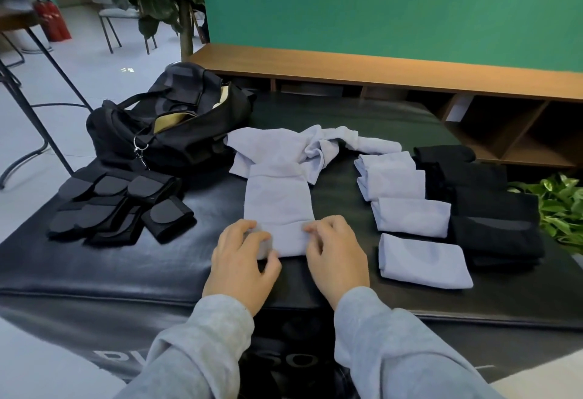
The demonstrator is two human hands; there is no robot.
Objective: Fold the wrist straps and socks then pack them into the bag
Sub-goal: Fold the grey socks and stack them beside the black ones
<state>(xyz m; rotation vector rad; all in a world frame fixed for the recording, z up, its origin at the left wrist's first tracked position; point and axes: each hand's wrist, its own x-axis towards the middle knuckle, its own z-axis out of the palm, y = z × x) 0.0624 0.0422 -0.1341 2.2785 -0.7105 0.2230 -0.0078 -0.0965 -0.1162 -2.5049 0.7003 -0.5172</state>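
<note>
A light blue sock lies lengthwise on the black padded bench, its near end rolled over. My left hand grips the left side of that fold and my right hand pinches the right side. Loose blue socks lie heaped behind it. Several folded blue socks lie in a row at the right, with folded black socks beside them. Black wrist straps, folded, are grouped at the left. The open black bag sits at the back left.
A wooden shelf unit and a green wall stand behind the bench. A leafy plant is at the right edge. Metal table legs and a chair stand on the floor at the left.
</note>
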